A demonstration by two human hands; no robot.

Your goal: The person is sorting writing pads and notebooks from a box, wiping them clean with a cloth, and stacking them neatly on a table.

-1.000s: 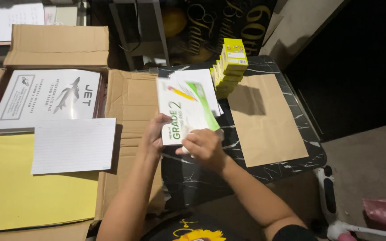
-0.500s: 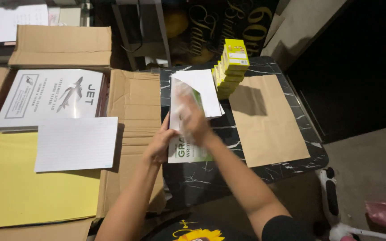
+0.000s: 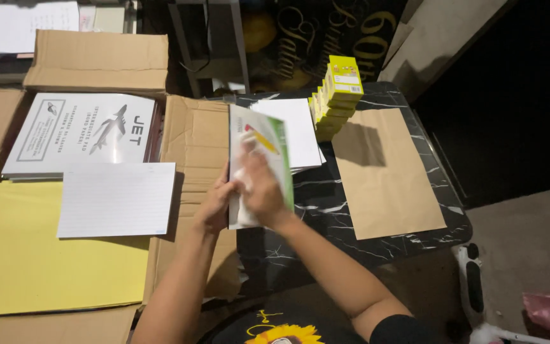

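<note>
Two hands grip one thin workbook (image 3: 268, 143); white cover, green edge.

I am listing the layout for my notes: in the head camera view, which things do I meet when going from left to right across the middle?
Yellow paper sheet → white lined sheet → left hand → green-edged booklet → brown envelope.
</note>
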